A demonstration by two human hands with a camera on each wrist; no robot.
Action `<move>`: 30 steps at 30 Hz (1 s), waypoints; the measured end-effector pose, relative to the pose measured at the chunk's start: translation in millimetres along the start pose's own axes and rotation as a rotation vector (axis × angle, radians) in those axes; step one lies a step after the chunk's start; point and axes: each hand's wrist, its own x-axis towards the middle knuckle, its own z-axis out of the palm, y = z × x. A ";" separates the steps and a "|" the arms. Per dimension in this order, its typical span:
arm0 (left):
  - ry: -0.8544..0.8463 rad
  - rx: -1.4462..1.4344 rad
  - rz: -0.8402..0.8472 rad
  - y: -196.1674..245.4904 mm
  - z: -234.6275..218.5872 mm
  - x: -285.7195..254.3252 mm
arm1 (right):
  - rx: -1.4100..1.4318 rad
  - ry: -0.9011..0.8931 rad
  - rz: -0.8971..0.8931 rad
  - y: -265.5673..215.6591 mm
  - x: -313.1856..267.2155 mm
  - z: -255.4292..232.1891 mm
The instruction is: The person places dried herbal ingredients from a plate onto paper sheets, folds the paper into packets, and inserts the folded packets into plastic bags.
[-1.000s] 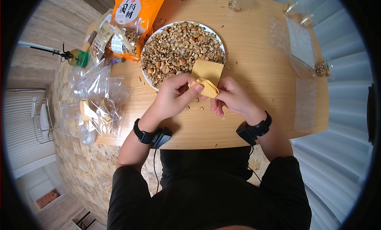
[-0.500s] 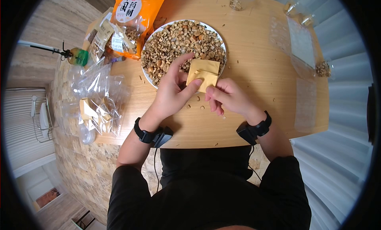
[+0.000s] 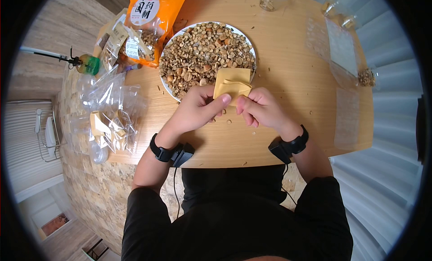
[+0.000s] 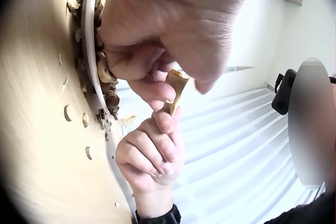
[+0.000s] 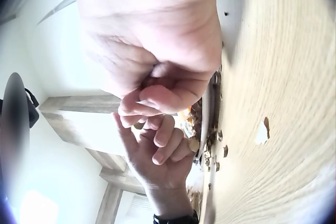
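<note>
My left hand's (image 3: 195, 110) raised forefinger is tucking down, and with my right hand (image 3: 266, 110) I'm keeping both grips pinched nearly closed on the tan pouch (image 3: 234, 75) over the plate's (image 3: 167, 89) near edge, ideally lightly, easing its fold without tearing.

This looks like a room in a home, though which room is unclear; a wood-topped table (image 3: 292, 58) stands over a mottled, stone-patterned floor (image 3: 83, 175); a pale curtain (image 3: 387, 121) hangs in long folds along one side; a grey-brown wood-grained surface (image 3: 49, 36) lies opposite; a round white plate (image 3: 243, 33) adds a domestic note.
</note>
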 end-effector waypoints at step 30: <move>-0.019 -0.003 0.069 -4.4 3.2 -2.9 | 0.023 -0.083 -0.010 -2.2 -4.5 -2.0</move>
